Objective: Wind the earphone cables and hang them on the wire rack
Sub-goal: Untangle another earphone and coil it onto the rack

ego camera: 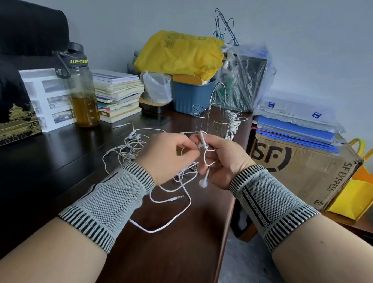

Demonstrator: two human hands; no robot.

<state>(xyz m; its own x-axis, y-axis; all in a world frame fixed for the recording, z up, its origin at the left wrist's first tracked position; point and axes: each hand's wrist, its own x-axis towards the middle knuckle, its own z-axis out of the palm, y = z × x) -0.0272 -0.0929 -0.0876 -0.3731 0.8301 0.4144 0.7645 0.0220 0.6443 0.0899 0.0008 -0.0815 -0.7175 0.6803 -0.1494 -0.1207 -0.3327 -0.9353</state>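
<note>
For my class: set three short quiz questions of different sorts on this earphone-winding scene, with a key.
1. True or false: a wound cable already hangs on the wire rack.
2. What does the right hand hold? A) bottle B) earphone cable C) book
3. Fill in: the audio plug hangs below the ____ hand.

Key: 1 true; 2 B, the earphone cable; 3 left.

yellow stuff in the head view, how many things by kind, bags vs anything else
Yellow plastic bag on the pile: 1
Yellow tote bag beside the SF box: 1
Other yellow things: 0
Total: 2
</note>
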